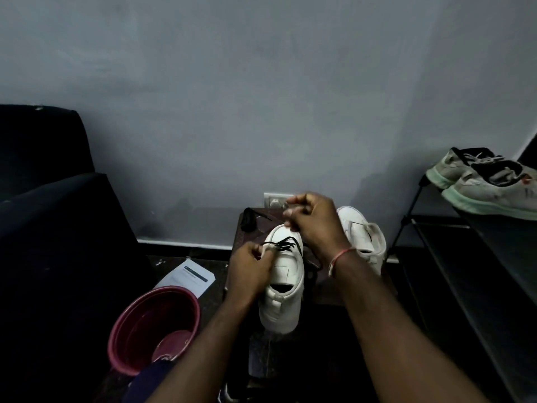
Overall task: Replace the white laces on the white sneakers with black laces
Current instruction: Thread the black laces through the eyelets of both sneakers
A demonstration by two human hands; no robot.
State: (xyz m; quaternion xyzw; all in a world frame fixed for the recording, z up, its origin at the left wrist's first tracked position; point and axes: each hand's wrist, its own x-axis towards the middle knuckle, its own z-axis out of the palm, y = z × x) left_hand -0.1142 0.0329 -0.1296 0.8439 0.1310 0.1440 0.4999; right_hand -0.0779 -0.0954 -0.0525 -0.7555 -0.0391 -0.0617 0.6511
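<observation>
Both hands work over a white sneaker (283, 283) standing on a small dark table (328, 292). Left hand (251, 273) rests on the sneaker's left side, fingers pinched on a black lace (283, 245) that crosses the front eyelets. Right hand (312, 223) is raised just beyond the toe, fingertips closed together, on what I cannot tell. A second white sneaker (363, 237) stands to the right. On the floor at left, a red bucket (154, 330) holds only a smaller reddish bowl.

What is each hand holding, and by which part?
Left hand pinches the black lace near its end at the sneaker; right hand: cannot tell.
</observation>
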